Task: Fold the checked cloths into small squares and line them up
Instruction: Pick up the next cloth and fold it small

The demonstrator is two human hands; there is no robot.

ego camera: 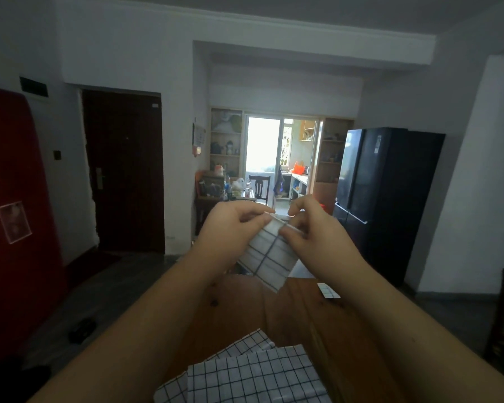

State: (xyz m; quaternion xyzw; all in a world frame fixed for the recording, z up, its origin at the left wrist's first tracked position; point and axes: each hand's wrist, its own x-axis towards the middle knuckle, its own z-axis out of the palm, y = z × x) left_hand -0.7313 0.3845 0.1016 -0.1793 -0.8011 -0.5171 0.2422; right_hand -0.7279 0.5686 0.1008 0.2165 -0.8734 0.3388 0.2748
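A: How is the fold in hand best done?

B: It is judged that the top edges of the held cloth [269, 257] are best matched corner to corner before any crease is set. The checked lines can be used as a guide, so that a true square is obtained. The crease is better pressed flat on the wooden table [288, 312] than in the air above it.

A: What is gripped by the left hand [230, 228]?

B: It is raised above the table's far end. The cloth's upper left corner is pinched between its thumb and forefinger, and the other fingers are curled in.

A: And where is the cloth?

B: It is hung between the 2 hands above the table's far end, already narrowed to a strip. At least 2 unfolded cloths [253, 376] are heaped at the table's near edge.

A: And the right hand [312, 228]?

B: It is held just beside the left. The upper right edge is pinched by its thumb and fingers, and no finger is spread.

A: Is anything finished?

B: 1 folded square [328, 290] is laid on the table's far right part. The line can be continued from it.
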